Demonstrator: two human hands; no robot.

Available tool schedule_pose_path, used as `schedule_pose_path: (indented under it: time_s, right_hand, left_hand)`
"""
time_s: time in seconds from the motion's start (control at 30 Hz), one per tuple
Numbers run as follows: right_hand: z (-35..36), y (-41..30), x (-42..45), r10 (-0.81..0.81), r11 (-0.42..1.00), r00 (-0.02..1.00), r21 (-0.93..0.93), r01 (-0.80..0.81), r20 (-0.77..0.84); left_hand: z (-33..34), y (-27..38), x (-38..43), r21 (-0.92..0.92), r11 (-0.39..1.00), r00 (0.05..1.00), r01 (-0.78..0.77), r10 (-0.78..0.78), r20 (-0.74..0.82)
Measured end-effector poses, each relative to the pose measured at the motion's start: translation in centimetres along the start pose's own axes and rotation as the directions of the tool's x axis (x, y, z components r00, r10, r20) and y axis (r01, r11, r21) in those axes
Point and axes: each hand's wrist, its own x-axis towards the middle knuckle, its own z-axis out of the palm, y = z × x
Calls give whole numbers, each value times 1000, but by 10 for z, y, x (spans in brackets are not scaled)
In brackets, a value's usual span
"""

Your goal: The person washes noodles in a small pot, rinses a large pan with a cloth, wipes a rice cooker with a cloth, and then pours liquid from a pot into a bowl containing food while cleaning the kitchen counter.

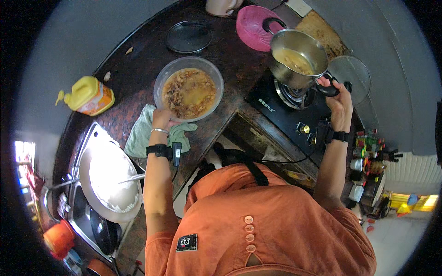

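Note:
My right hand (pixel 336 91) grips the black handle of a stainless-steel pot (pixel 293 76). The pot sits over the burner of a black gas stove (pixel 272 100), tilted, with yellowish liquid and some solid pieces inside; whether it touches the burner I cannot tell. At the near edge of a clear plastic bowl (pixel 219 84), my left hand (pixel 162 119) holds its side, fingers partly hidden beneath it. Brown chopped pieces in broth (pixel 193 95) fill much of the bowl. A green cloth (pixel 140 132) lies under and beside my left hand.
A dark round lid (pixel 189 37) and a pink plastic basket (pixel 253 27) lie farther back. A glass lid (pixel 352 77) leans behind the stove. To the left are a yellow jug (pixel 86 95) and a sink holding a large pale basin (pixel 133 210). Seasoning bottles (pixel 367 155) stand at right.

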Motion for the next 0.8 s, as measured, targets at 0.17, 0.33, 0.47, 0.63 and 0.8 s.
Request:
schedule_pose_path:
  time_s: [0.17, 0.33, 0.47, 0.63, 0.8]
  right_hand:
    - [-92, 12, 5, -481, 653, 839, -534, 537, 256]
    - [-157, 24, 27, -223, 972, 964, -44, 231, 146]
    - [-139, 27, 25, -3, 955, 992, 295, -33, 122]
    - [-171, 4, 48, -49, 956, 998, 290, 34, 45]
    - [-175, -13, 52, -122, 973, 982, 214, 90, 143]
  left_hand:
    - [1, -4, 10, 61, 997, 989, 42, -33, -144]
    - [-21, -20, 27, 132, 991, 991, 37, -19, -135]
    - [-79, -34, 49, 260, 962, 989, -81, 110, -100]
    - [-79, -24, 48, 393, 918, 995, -56, 82, -50]
    - [-25, -2, 18, 337, 930, 982, 148, -96, -164]
